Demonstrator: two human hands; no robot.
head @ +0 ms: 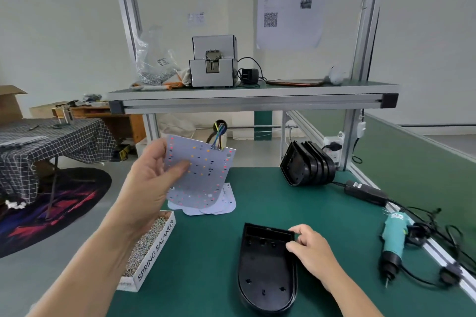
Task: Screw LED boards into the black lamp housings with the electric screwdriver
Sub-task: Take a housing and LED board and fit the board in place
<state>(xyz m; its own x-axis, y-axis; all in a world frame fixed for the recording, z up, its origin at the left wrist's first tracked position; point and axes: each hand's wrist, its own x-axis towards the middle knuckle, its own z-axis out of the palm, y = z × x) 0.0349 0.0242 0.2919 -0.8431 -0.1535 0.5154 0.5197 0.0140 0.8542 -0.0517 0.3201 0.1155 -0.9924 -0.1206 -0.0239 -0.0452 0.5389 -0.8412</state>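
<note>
Fingers (157, 149) of left hand (149, 180) pinching LED board (203, 177), right hand (310, 248) gripping housing (265, 275)

Print on wall sheet (288, 0) too blurred to read, stacked boards (224, 204) half hidden behind held LED board (201, 170), forearms (85, 265) cropped at bottom edge.

housing (268, 267) before stacked housings (307, 165), screwdriver (392, 242) right, screw box (148, 247) left

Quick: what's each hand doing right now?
Left hand: holds the LED board up.
Right hand: grips the black lamp housing by its rim.
</note>
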